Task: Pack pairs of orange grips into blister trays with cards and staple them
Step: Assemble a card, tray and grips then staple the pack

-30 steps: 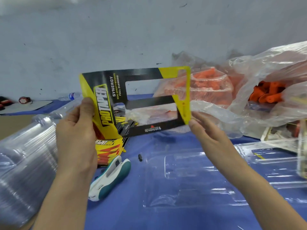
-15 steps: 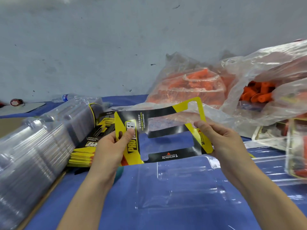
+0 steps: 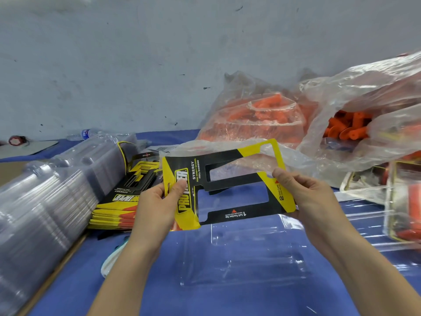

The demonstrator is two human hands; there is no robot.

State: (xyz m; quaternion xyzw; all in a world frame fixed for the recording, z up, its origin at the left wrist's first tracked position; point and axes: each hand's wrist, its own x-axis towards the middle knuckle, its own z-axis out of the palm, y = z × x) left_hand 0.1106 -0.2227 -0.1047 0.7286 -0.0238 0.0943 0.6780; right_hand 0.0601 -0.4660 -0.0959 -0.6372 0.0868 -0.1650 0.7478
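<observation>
A yellow and black card [image 3: 237,185] with two cut-out windows hangs tilted above the blue table. My left hand [image 3: 157,206] pinches its left yellow end, thumb on the logo. My right hand [image 3: 305,197] pinches its right yellow edge. Just below and in front of the card lies an open clear blister tray [image 3: 241,254], flat on the cloth. Orange grips [image 3: 346,126] fill clear plastic bags at the back right. A white and teal stapler [image 3: 111,258] peeks out beneath my left forearm.
A stack of cards [image 3: 118,206] lies left of my left hand. A long row of nested clear trays [image 3: 45,201] runs along the left side. Packed blisters [image 3: 405,213] stand at the right edge. A water bottle [image 3: 86,134] lies by the wall.
Both hands have brought the card down from in front of the wall and bags to just above the clear tray, tilting it flatter. The view has dropped and shifted left.
</observation>
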